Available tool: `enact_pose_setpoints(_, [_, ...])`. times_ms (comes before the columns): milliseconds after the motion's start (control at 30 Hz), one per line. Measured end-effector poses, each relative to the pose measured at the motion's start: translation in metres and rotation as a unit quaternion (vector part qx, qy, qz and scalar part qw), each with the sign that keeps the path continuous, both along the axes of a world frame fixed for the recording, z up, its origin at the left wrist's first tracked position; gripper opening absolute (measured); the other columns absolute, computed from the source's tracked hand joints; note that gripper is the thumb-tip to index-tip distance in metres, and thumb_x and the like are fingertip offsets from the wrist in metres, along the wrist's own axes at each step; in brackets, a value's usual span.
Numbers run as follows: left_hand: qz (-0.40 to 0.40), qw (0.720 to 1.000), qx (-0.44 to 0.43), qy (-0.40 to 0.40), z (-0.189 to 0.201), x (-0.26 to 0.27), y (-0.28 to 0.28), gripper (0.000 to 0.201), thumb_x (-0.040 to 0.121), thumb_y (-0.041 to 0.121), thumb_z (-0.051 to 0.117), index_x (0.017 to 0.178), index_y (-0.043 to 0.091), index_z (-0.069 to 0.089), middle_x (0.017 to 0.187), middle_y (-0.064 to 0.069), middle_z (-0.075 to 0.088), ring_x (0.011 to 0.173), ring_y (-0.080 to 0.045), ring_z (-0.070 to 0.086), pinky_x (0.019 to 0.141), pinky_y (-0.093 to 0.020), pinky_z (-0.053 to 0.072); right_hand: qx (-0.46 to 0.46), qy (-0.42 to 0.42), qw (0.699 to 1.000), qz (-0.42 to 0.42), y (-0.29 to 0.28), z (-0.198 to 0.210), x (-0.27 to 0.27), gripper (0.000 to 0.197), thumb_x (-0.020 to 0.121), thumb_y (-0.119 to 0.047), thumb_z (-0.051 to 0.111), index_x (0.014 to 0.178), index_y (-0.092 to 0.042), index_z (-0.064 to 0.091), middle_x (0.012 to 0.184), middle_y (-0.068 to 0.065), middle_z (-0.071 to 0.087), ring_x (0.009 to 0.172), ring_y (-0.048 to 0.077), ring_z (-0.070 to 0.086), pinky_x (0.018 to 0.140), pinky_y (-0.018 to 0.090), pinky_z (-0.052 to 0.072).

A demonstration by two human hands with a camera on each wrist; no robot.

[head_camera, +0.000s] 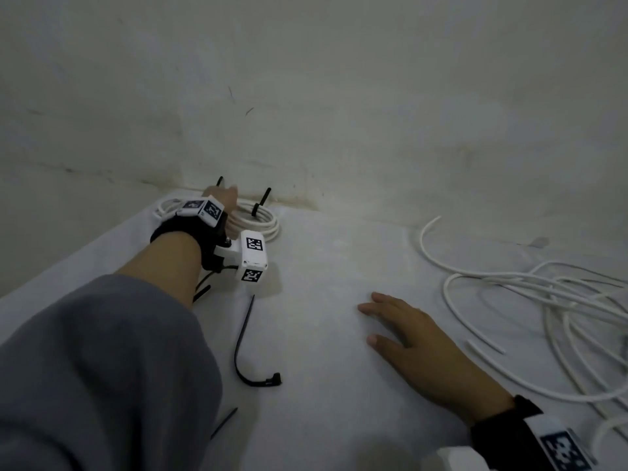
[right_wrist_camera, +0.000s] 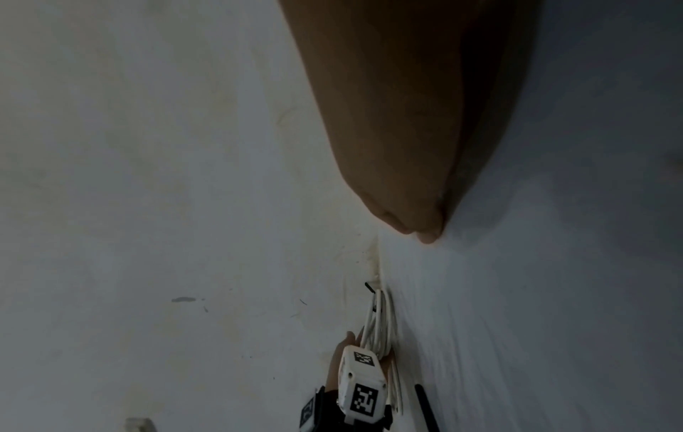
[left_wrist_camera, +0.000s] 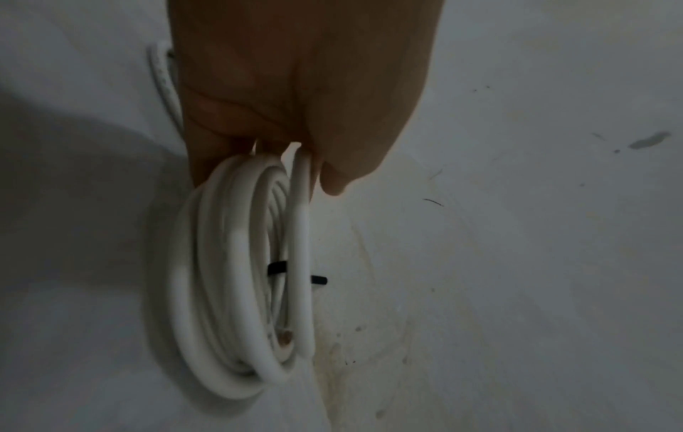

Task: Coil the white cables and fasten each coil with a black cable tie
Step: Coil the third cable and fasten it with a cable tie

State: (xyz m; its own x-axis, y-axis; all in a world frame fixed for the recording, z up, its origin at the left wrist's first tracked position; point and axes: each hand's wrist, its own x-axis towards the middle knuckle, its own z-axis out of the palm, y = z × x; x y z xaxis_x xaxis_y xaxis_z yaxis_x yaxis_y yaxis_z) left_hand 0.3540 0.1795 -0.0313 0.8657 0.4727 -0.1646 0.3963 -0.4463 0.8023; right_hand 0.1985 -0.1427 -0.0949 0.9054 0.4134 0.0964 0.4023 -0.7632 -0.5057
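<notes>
At the upper left of the head view, hard against the foot of the wall [head_camera: 339, 96], the left hand [head_camera: 221, 196] grips the tied coil [head_camera: 261, 222], its fingers curled round the bundled white loops; the left wrist view shows the loops hanging from those fingers [left_wrist_camera: 332, 172], with the fastened black tie [left_wrist_camera: 278, 267] crossing the strands lower down. A second coil [head_camera: 166, 205] lies just beside it, further left, mostly hidden by the wrist. The right hand [head_camera: 404, 328] lies flat on the white table [head_camera: 323, 260] near the middle of the frame, fingers straight and holding nothing. What the next move likely turns on lies to the right: the loose white cable [head_camera: 530, 300] sprawls in tangled loops along the right edge, its long run stretching from the upper right down towards the lower right corner, close beside the right hand and well apart from the left. A spare cable tie [head_camera: 243, 338] lies bent on the table in the lower middle, between the two forearms, its long axis running up and down the frame; another [head_camera: 224, 423] lies below it. By my judgement the right hand is the nearer one for drawing in the loose cable, while the left must let go of the finished coil before it can help.
</notes>
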Motion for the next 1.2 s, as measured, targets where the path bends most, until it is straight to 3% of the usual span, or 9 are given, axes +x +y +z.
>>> enact_pose_setpoints(100, [-0.068, 0.994, 0.07, 0.052, 0.006, 0.004, -0.004, 0.088, 0.083, 0.06, 0.058, 0.141, -0.003, 0.037, 0.141, -0.025, 0.043, 0.124, -0.04, 0.048, 0.102, -0.042, 0.039, 0.006, -0.005, 1.0, -0.004, 0.0, -0.002, 0.0, 0.04, 0.094, -0.034, 0.055, 0.131, -0.044, 0.045, 0.139, -0.027, 0.028, 0.127, -0.009, 0.025, 0.111, 0.016, 0.016])
enact_pose_setpoints(200, [-0.151, 0.963, 0.201, 0.1, 0.001, -0.001, -0.008, 0.125, 0.046, 0.071, 0.076, 0.145, 0.009, 0.031, 0.149, -0.017, 0.035, 0.134, -0.036, 0.037, 0.11, -0.043, 0.032, 0.01, -0.003, 1.0, -0.006, -0.001, -0.003, 0.0, 0.04, 0.093, -0.034, 0.056, 0.131, -0.043, 0.046, 0.139, -0.026, 0.029, 0.128, -0.009, 0.026, 0.111, 0.017, 0.017])
enact_pose_setpoints(367, [-0.196, 0.898, 0.378, 0.111, -0.011, -0.005, -0.007, 0.112, 0.053, 0.076, 0.07, 0.142, 0.017, 0.037, 0.146, -0.011, 0.039, 0.131, -0.032, 0.04, 0.101, -0.039, 0.035, 0.02, -0.009, 1.0, -0.006, -0.001, -0.002, 0.001, 0.038, 0.093, -0.031, 0.058, 0.127, -0.043, 0.048, 0.136, -0.027, 0.03, 0.126, -0.011, 0.026, 0.114, 0.024, 0.019])
enact_pose_setpoints(567, [-0.231, 0.895, 0.37, 0.091, -0.029, 0.035, 0.024, 0.153, 0.009, 0.098, 0.054, 0.141, 0.022, 0.035, 0.136, -0.005, 0.052, 0.116, -0.029, 0.055, 0.096, -0.044, 0.047, 0.029, -0.011, 0.999, -0.006, -0.002, -0.002, 0.002, 0.038, 0.093, -0.03, 0.058, 0.129, -0.038, 0.051, 0.14, -0.021, 0.035, 0.13, -0.006, 0.029, 0.114, 0.027, 0.02])
enact_pose_setpoints(667, [-0.243, 0.897, 0.354, 0.103, -0.012, 0.027, 0.014, 0.168, 0.005, 0.096, 0.053, 0.15, 0.021, 0.016, 0.154, -0.006, 0.029, 0.135, -0.03, 0.037, 0.107, -0.043, 0.035, 0.032, -0.006, 0.999, -0.007, -0.003, -0.003, 0.002, 0.038, 0.092, -0.029, 0.058, 0.129, -0.036, 0.052, 0.146, -0.014, 0.037, 0.135, 0.0, 0.031, 0.115, 0.032, 0.02])
enact_pose_setpoints(767, [-0.238, 0.901, 0.351, 0.086, 0.012, -0.001, -0.006, 0.118, 0.061, 0.077, 0.062, 0.151, 0.017, 0.016, 0.158, -0.005, 0.02, 0.142, -0.027, 0.026, 0.112, -0.041, 0.026, 0.037, -0.001, 0.999, -0.005, 0.0, -0.002, 0.003, 0.037, 0.093, -0.027, 0.058, 0.129, -0.034, 0.053, 0.147, -0.011, 0.038, 0.136, 0.003, 0.032, 0.115, 0.031, 0.02])
enact_pose_setpoints(833, [-0.231, 0.905, 0.354, 0.047, 0.025, -0.012, -0.016, 0.086, 0.082, 0.059, 0.059, 0.148, 0.015, 0.025, 0.156, -0.006, 0.024, 0.141, -0.026, 0.027, 0.113, -0.038, 0.024, 0.039, 0.005, 0.999, -0.004, 0.0, 0.001, 0.001, 0.036, 0.093, -0.026, 0.058, 0.129, -0.031, 0.054, 0.146, -0.009, 0.039, 0.135, 0.006, 0.034, 0.112, 0.024, 0.021])
enact_pose_setpoints(1067, [-0.347, 0.886, 0.295, -0.084, 0.071, -0.074, -0.069, 0.035, 0.092, 0.036, 0.058, 0.12, 0.015, 0.061, 0.124, -0.006, 0.06, 0.114, -0.019, 0.055, 0.09, -0.028, 0.04, 0.229, 0.116, 0.964, -0.07, -0.012, 0.029, -0.013, 0.019, 0.095, -0.015, 0.056, 0.108, -0.018, 0.068, 0.104, -0.009, 0.065, 0.092, 0.003, 0.058, 0.074, 0.007, 0.043])
enact_pose_setpoints(1200, [-0.42, 0.858, 0.267, -0.126, 0.081, -0.12, -0.101, 0.027, 0.091, 0.034, 0.059, 0.112, 0.018, 0.066, 0.11, 0.0, 0.067, 0.1, -0.014, 0.061, 0.084, -0.026, 0.043, 0.145, 0.001, 0.981, -0.126, -0.047, 0.054, -0.026, 0.013, 0.092, -0.016, 0.059, 0.094, -0.015, 0.072, 0.091, -0.004, 0.068, 0.088, 0.009, 0.06, 0.066, 0.005, 0.039])
